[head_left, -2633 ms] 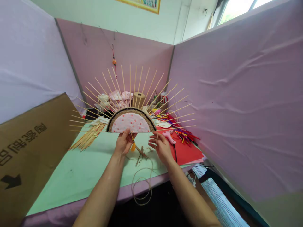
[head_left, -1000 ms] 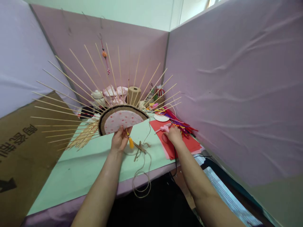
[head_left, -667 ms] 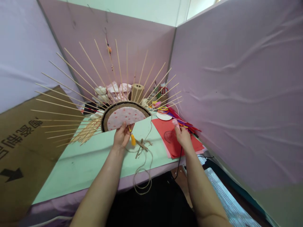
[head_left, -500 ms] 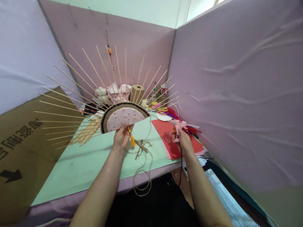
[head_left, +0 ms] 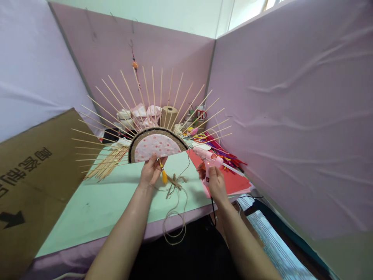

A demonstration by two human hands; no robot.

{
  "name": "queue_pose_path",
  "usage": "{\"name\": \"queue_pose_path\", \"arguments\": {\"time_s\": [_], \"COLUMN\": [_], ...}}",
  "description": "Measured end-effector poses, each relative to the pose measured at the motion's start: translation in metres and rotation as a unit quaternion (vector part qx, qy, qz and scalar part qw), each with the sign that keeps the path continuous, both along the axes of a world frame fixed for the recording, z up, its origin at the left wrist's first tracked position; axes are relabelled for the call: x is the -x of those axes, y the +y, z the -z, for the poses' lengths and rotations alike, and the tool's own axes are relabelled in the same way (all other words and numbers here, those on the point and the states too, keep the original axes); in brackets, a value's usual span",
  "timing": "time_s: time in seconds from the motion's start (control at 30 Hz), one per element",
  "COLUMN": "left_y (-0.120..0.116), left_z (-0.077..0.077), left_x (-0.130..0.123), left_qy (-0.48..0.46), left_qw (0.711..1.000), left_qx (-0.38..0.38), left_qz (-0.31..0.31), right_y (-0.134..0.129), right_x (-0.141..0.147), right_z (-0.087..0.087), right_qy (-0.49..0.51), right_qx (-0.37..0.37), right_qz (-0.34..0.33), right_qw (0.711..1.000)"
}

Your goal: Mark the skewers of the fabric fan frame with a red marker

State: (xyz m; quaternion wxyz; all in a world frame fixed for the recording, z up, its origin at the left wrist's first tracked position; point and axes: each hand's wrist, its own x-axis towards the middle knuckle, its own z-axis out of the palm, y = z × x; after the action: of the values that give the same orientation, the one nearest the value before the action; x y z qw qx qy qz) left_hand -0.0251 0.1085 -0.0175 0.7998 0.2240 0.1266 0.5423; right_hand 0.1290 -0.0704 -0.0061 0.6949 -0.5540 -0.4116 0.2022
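My left hand (head_left: 150,171) grips the straight lower edge of a half-round craft piece (head_left: 157,144), with its thumb on the pink dotted face. Thin wooden sticks (head_left: 126,82) fan out from the piece's curved, dark-edged rim. Below the held edge hangs a yellow tassel (head_left: 164,177). In my right hand (head_left: 216,182) is a pink hot glue gun (head_left: 207,160), its fingers wrapped round the handle. The gun's nozzle points left and is close to the piece's right corner; whether they touch I cannot tell. A white glue stick (head_left: 231,168) juts from its back.
Loose sticks (head_left: 109,163) lie left on the green tabletop (head_left: 87,206). Twine (head_left: 175,214) trails over the front edge. Red paper (head_left: 233,182) and colourful pipe cleaners (head_left: 224,149) lie at right. A twine spool (head_left: 169,115) stands behind. A cardboard box (head_left: 37,171) leans at left.
The glue gun in my right hand has moved left, up to the right corner of the half-round piece. The piece has turned slightly and shifted a little right in my left hand.
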Motion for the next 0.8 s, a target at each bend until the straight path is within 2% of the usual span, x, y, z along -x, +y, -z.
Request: {"name": "queue_pose_path", "arguments": {"time_s": [0.23,0.8], "left_y": [-0.0034,-0.0048], "left_z": [-0.0009,-0.0027], "left_x": [-0.001,-0.0008], "left_qy": [0.004,0.008], "left_qw": [1.0,1.0], "left_qx": [0.005,-0.001], "left_qz": [0.005,0.005], "right_y": [-0.0031,-0.003], "right_x": [0.0041,0.0061], "right_z": [-0.0005,0.001], "right_qy": [-0.036,-0.036], "right_qx": [0.005,0.019], "right_qz": [0.014,0.018], "right_qw": [0.999,0.999]}}
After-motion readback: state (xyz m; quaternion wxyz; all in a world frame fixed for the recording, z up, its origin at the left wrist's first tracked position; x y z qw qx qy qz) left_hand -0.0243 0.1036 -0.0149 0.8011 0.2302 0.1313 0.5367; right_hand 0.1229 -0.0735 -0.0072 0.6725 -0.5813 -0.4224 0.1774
